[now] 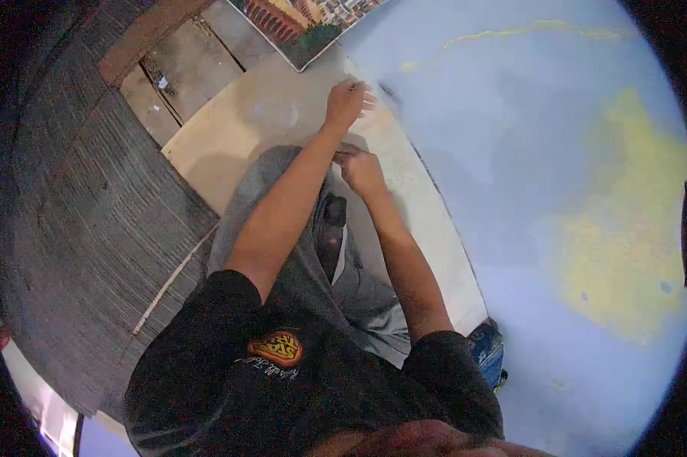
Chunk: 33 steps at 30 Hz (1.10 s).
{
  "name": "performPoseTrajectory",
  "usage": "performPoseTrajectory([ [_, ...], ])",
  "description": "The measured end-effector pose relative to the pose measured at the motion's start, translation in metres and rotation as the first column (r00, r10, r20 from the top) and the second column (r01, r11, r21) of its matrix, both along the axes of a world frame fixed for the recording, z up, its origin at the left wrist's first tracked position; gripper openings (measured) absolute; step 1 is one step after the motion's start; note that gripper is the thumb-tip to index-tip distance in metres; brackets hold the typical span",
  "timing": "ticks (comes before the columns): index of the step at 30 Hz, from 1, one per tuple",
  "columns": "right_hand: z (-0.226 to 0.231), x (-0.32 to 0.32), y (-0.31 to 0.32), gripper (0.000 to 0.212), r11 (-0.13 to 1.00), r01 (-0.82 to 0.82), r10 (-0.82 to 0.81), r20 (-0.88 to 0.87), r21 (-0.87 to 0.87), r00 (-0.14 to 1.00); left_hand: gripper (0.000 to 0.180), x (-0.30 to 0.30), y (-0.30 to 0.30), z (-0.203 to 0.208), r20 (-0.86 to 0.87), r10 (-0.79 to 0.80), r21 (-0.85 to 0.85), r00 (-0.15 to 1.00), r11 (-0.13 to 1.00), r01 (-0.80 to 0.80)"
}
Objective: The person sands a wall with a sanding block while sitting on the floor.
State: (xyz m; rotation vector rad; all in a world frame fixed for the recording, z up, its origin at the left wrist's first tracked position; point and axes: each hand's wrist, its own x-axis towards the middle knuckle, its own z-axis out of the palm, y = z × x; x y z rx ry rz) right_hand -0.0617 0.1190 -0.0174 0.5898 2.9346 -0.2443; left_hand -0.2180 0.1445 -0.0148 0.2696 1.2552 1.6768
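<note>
Hands, bare, two; clock positions taken from the middle of the view.

Left hand [349,103]: at 12 o'clock, arm stretched out, fingers bent toward 3 o'clock. Thin white streaks show by the fingers; whether something is grasped cannot be told.

Right hand [361,169]: between 12 and 1, nearer the middle, at 6 o'clock from the left hand and just beside the left wrist. Fingers curled; contents, if any, cannot be told.

Cream board [427,202]: nearest thing to both hands, lying behind them and running in a curved band from 10 to 4 o'clock; contact cannot be told.

Painted surface [503,228]: pale blue, 1 to 5 o'clock, with a yellow patch [625,251] at 3.

Picture panel [313,34]: 12 o'clock, corner pointing at the left hand; buildings and greenery depicted.

Slabs [195,65]: grey-brown, between 10 and 11.

Ribbed mat [92,198]: dark grey, 9 o'clock. Pale stick [176,280]: thin, between 8 and 9.

Blue item [487,349]: dark, kind unclear, between 4 and 5.

Clothing: grey trousers [263,179], bent knee near 11; black shirt [343,388], 6 o'clock, orange emblem [279,348] at 7.
</note>
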Motion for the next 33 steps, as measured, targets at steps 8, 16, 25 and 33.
performPoseTrajectory([
  [8, 0.004, 0.059, 0.007, 0.045, 0.993, -0.085, 0.087, 0.025, -0.078, 0.996, 0.029, 0.0, 0.001, 0.002, 0.018, -0.017, -0.019, 1.0, 1.0, 0.017],
  [16, 0.03, 0.038, 0.032, 0.038, 0.987, 0.133, -0.137, -0.041, -0.086, 0.99, 0.031, -0.002, 0.0, -0.001, 0.018, -0.033, -0.046, 0.999, 0.998, 0.034],
  [25, 0.006, 0.044, 0.042, 0.038, 0.992, 0.124, -0.126, 0.071, 0.029, 0.989, 0.029, 0.0, -0.002, -0.005, -0.037, -0.032, -0.027, 0.999, 0.999, 0.031],
  [33, 0.018, 0.09, 0.05, 0.043, 0.989, 0.138, -0.145, 0.168, 0.051, 0.975, 0.028, 0.006, 0.005, -0.016, -0.068, -0.049, -0.011, 0.997, 0.999, 0.048],
])
